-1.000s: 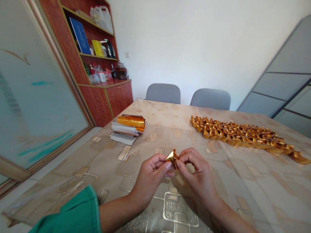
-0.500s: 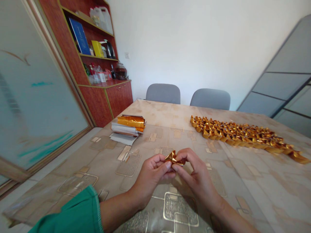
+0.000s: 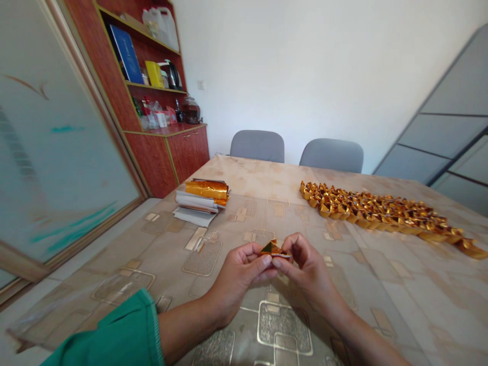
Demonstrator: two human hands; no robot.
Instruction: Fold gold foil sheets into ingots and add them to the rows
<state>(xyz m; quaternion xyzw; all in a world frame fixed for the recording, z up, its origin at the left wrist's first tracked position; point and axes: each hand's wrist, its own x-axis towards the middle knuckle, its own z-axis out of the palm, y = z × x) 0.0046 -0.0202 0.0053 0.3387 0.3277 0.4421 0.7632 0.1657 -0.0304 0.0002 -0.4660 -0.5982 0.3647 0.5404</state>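
Observation:
A small folded piece of gold foil paper (image 3: 273, 248) is pinched between my two hands above the near middle of the table. My left hand (image 3: 243, 264) grips its left end, thumb in front and fingers behind. At its right end, my right hand (image 3: 305, 259) holds it between thumb and curled fingers. A peak of foil stands up in the middle, and a pale edge shows along the lower right. Several rows of folded gold foil pieces (image 3: 377, 208) lie at the right. Further left rests a stack of gold and white foil sheets (image 3: 206, 190).
A patterned plastic cover (image 3: 160, 244) lies over the table. Two grey chairs (image 3: 257, 145) (image 3: 331, 154) stand at its far side. A red-brown cabinet (image 3: 163, 157) with shelves of household items is at the back left, beside a frosted sliding door (image 3: 57, 142).
My right fingers have shifted slightly right and curled more along the foil piece. Its peak looks lower and wider, and more of its right part shows. My left hand has barely moved.

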